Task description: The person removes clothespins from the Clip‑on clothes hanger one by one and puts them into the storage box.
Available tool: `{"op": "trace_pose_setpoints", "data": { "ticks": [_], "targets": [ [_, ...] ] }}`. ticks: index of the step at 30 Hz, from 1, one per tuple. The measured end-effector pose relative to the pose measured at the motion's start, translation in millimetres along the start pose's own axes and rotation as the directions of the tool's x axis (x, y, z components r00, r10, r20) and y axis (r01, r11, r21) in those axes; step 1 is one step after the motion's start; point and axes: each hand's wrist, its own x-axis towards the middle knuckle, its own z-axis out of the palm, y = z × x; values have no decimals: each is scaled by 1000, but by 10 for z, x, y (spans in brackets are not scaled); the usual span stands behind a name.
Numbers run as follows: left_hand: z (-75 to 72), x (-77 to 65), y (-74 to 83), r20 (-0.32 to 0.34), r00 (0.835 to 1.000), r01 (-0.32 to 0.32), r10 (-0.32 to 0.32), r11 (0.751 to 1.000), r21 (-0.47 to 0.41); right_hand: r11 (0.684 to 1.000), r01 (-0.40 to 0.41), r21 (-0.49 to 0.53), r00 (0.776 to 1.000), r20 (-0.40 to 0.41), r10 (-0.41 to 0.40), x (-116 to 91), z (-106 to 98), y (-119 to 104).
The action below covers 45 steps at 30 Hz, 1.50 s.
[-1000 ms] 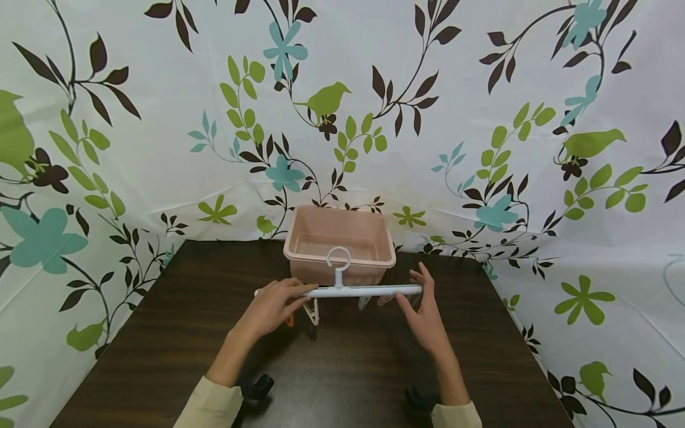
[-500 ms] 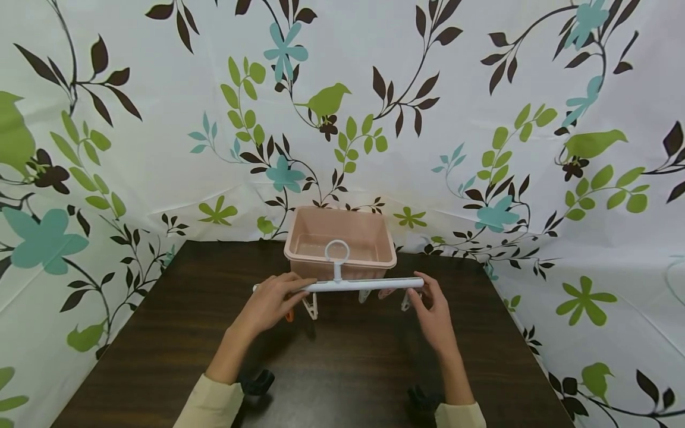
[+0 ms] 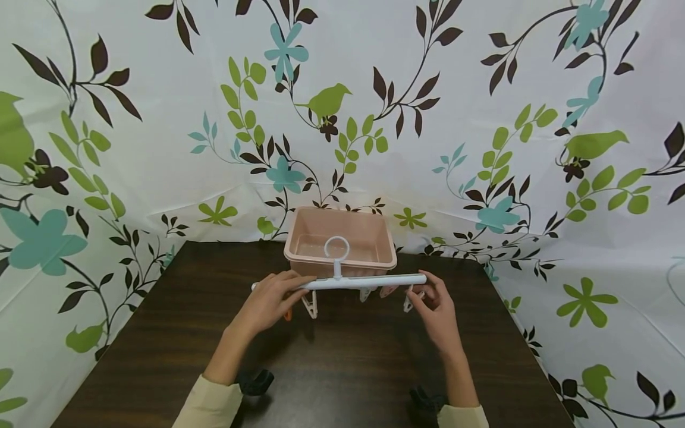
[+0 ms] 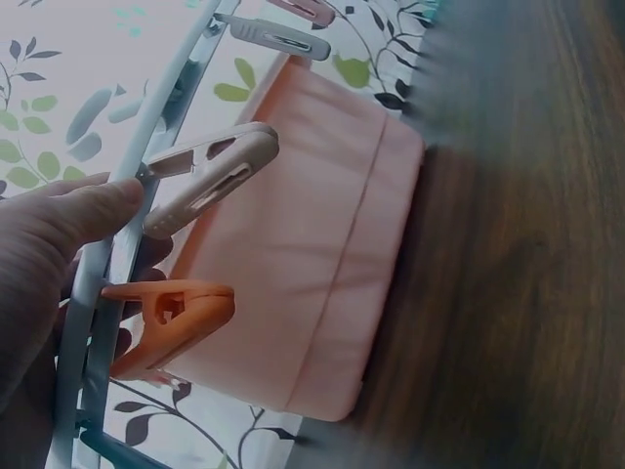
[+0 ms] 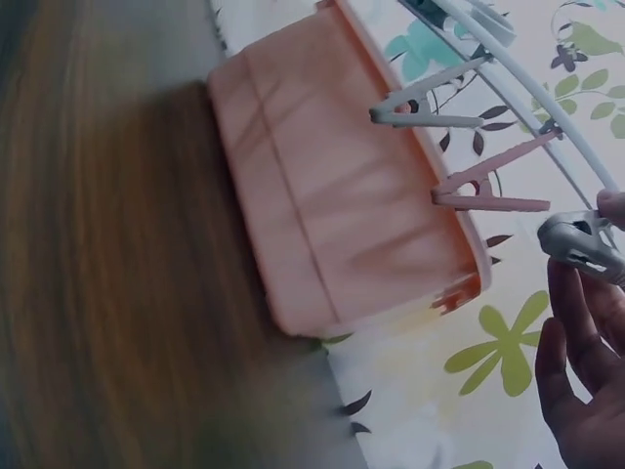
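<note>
A white clip hanger (image 3: 369, 282) with a round hook (image 3: 336, 247) is held level above the table, several clothespins hanging from its bar. My left hand (image 3: 272, 300) grips the bar left of the hook, thumb along it. Near that hand hang a beige clothespin (image 4: 215, 176) and an orange clothespin (image 4: 176, 320). At the bar's right end my right hand (image 3: 440, 315) pinches a grey clothespin (image 5: 578, 242) between thumb and fingers. A pink clothespin (image 5: 493, 186) and another grey clothespin (image 5: 425, 109) hang farther in. The palm hides part of the bar in the left wrist view.
Behind the hanger stands a pink plastic basin (image 3: 342, 223) at the back edge of the dark wooden table (image 3: 332, 374). A white cloth (image 3: 364, 178) printed with leaves, birds and flowers surrounds the table at the back and sides.
The hanger's bar has risen slightly, most at its right end. My right hand has shifted a little right, from the bar's end to the grey clothespin there. My left hand keeps its grip.
</note>
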Motion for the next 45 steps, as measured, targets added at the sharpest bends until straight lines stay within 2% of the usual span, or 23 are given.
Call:
{"op": "trace_pose_setpoints", "data": {
  "ticks": [7, 15, 27, 33, 40, 45],
  "targets": [
    [-79, 9, 29, -34, 999, -14, 14, 1000, -4, 994, -74, 82, 997, -11, 75, 0, -8, -95],
    [-142, 4, 33, -54, 998, -11, 11, 1000, 3, 980, -113, 161, 993, -10, 116, 0, 22, -116],
    [-200, -9, 20, -56, 998, 0, -1, 1000, -7, 980, -88, 177, 993, -61, 101, -20, 36, -122],
    [-253, -16, 53, -71, 997, -12, 12, 1000, 5, 979, -75, 188, 994, -69, 89, -24, 41, -176],
    [-282, -7, 79, -100, 994, -38, 41, 999, 32, 966, -69, 248, 995, -52, 84, -25, 39, -223],
    [-300, -8, 100, -109, 992, -54, 57, 998, 38, 941, -71, 330, 995, -40, 90, -26, 42, -281]
  ]
}}
